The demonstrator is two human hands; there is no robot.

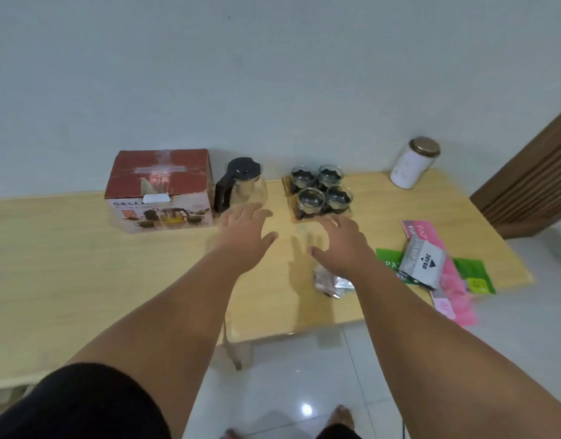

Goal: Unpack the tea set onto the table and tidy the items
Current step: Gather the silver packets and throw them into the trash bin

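Tea set — glass teapot, black lid and handle, stands on table just beside red box; four glass cups in dark holders on tray. Likely fragile, slippery, light; grip teapot by handle. Left hand and right hand hover empty, fingers spread. Grey packet reads "JOYKO"; box print too blurred.

I reach both bare arms forward, left hand and right hand side by side, palms down, fingers spread, empty.
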